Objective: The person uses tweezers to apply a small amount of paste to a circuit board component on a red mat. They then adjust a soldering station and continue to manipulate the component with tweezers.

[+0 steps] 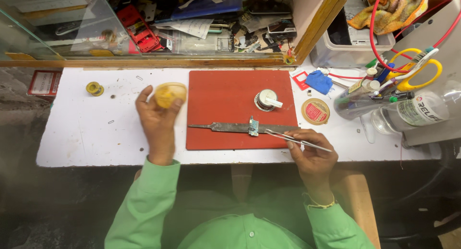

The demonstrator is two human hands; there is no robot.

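On white table (86, 143), red mat (225, 95)

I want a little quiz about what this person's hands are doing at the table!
1. True or false: the left hand holds a round yellow tin.
2. What thin metal tool do the right hand's fingers pinch?
3. The small green circuit board lies on: A) the flat red rectangular mat, B) a long grey metal file, C) the white tabletop.

Key: 1 true. 2 silver tweezers. 3 B.
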